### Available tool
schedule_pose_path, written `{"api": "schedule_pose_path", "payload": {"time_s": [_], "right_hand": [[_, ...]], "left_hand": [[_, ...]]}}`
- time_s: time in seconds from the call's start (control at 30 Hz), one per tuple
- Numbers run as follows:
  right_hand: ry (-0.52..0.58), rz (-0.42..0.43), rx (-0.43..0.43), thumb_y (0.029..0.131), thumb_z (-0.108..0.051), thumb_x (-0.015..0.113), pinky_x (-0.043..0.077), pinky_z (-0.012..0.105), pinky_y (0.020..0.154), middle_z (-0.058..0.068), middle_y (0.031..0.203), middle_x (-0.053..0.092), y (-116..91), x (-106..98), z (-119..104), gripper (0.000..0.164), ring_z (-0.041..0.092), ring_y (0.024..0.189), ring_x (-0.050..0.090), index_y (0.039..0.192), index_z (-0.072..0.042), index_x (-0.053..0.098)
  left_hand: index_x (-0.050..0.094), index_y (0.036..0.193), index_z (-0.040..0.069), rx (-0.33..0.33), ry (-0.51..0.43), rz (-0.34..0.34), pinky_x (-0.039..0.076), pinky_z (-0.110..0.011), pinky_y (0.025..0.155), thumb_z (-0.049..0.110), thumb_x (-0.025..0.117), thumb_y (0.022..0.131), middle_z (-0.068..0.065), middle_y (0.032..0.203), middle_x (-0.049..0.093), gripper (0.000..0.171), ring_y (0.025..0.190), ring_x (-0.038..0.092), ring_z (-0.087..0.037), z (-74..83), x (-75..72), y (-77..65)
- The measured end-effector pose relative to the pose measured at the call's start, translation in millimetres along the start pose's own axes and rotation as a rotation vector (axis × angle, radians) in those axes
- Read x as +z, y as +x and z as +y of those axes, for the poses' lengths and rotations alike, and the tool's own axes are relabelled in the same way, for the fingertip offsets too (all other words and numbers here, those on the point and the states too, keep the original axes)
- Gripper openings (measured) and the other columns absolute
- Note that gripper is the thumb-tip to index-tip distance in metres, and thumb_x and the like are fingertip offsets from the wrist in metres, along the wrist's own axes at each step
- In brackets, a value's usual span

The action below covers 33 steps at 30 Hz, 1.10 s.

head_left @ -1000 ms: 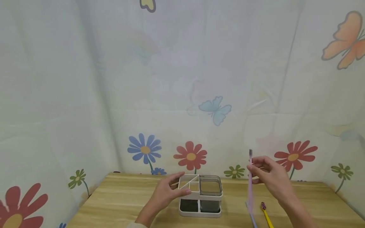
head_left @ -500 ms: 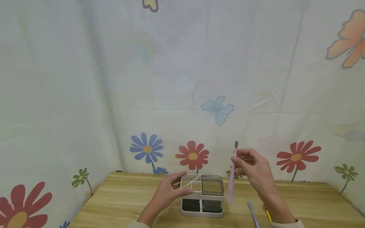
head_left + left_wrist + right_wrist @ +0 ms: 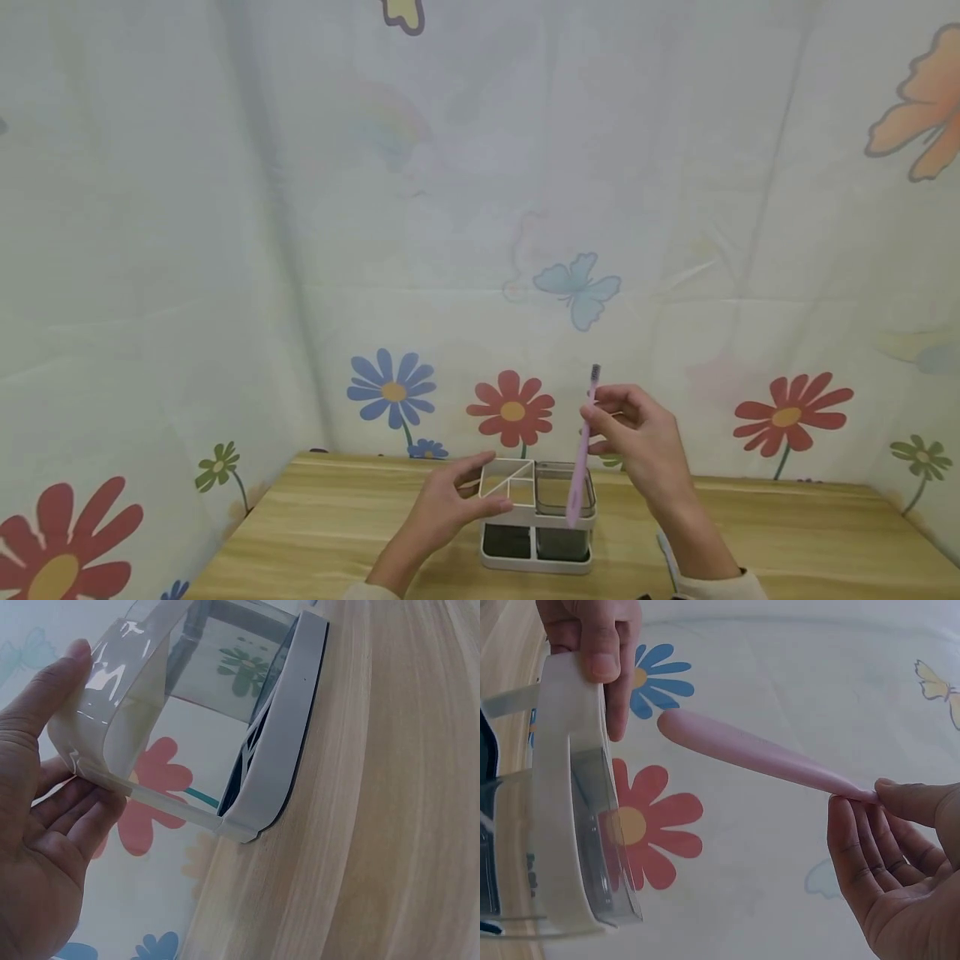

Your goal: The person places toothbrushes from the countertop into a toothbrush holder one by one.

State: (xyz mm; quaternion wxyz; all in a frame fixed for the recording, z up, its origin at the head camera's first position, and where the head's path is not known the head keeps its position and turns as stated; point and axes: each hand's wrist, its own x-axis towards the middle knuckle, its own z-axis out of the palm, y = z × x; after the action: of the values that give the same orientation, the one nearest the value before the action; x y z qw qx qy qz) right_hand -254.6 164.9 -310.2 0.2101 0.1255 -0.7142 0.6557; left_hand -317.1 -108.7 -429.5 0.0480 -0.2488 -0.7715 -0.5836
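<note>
A white two-tier toothbrush holder (image 3: 491,517) stands upright on the table, its left top section split by thin dividers. My left hand (image 3: 442,504) grips the left side of its upper tier, thumb in front and fingers behind, as the left wrist view also shows. A clear grey cup (image 3: 555,505) sits in the right half. With thumb and fingertips my right hand (image 3: 645,446) pinches a pink toothbrush (image 3: 579,475) just below its dark-bristled head. Its handle (image 3: 742,746) points down, and the right wrist view shows the handle's end above the holder's top, apart from it.
On the wooden table (image 3: 360,517), a blue-grey toothbrush (image 3: 665,554) lies right of the holder, partly hidden by my right forearm. Behind the table hangs a white curtain (image 3: 420,233) printed with flowers and butterflies.
My right hand has carried the pink toothbrush left, from over the other toothbrushes to the cup. The yellow toothbrush has dropped from sight by my right forearm. My left hand keeps its grip.
</note>
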Motion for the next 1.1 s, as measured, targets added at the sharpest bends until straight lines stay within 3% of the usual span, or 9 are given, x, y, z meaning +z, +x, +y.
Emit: {"api": "schedule_pose_path", "payload": {"time_s": [0.3, 0.77, 1.1], "right_hand": [[0.02, 0.012, 0.01, 0.098, -0.01, 0.078, 0.067, 0.034, 0.071, 0.02, 0.107, 0.072, 2, 16, 0, 0.029, 0.021, 0.086, 0.074, 0.122, 0.003, 0.066], [0.085, 0.085, -0.068, 0.099, -0.006, 0.076, 0.067, 0.035, 0.072, 0.022, 0.105, 0.072, 7, 43, 17, 0.024, 0.031, 0.09, 0.075, 0.12, 0.0, 0.067], [0.135, 0.172, -0.152, 0.097, 0.002, 0.075, 0.067, 0.04, 0.07, 0.022, 0.101, 0.071, 14, 54, 33, 0.027, 0.017, 0.082, 0.075, 0.121, 0.009, 0.064]], "left_hand": [[0.063, 0.146, 0.004, 0.005, -0.01, -0.002, 0.057, -0.041, 0.101, 0.027, 0.092, 0.086, -0.026, 0.147, 0.059, 0.071, 0.13, 0.062, -0.042, -1.5, 2.3, 0.0], [0.063, 0.146, 0.003, -0.004, -0.007, -0.007, 0.057, -0.045, 0.101, 0.028, 0.092, 0.087, -0.024, 0.146, 0.06, 0.07, 0.13, 0.062, -0.041, 1.6, 3.5, -1.0], [0.063, 0.146, 0.005, 0.001, -0.015, -0.002, 0.057, -0.043, 0.102, 0.027, 0.092, 0.087, -0.022, 0.146, 0.061, 0.07, 0.132, 0.061, -0.039, 1.0, -0.9, 1.7]]}}
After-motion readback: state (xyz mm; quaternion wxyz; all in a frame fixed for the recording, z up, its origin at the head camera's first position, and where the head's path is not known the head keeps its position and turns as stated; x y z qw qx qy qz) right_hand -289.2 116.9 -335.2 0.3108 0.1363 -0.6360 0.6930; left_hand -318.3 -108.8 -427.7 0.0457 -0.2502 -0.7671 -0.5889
